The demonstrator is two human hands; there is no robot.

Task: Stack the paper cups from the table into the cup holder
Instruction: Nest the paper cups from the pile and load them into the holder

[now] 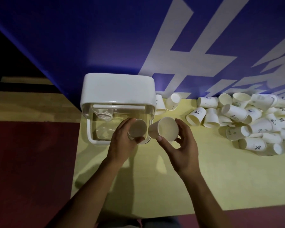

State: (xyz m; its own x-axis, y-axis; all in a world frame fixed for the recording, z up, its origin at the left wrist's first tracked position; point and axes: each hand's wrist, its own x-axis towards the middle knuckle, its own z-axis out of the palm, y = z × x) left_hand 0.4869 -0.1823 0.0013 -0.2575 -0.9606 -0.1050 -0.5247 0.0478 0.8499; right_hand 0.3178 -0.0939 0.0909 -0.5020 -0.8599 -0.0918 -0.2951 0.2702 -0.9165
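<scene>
Spanning the lower view, a pale yellow table (pixel 155 186) meets a blue wall with white lettering (pixel 105 38). At its back left corner stands the cup holder (pixel 118 89), a white-lidded clear box. A heap of paper cups (pixel 247 122) lies toppled at the right, and two more cups (pixel 167 102) sit just beside the holder. The left hand (pixel 122 142) curls its fingers around a cup (pixel 137 129) over the holder's front edge. The right hand (pixel 183 150) pinches a second, tilted cup (pixel 164 130) between thumb and fingers, nearly touching the first.
</scene>
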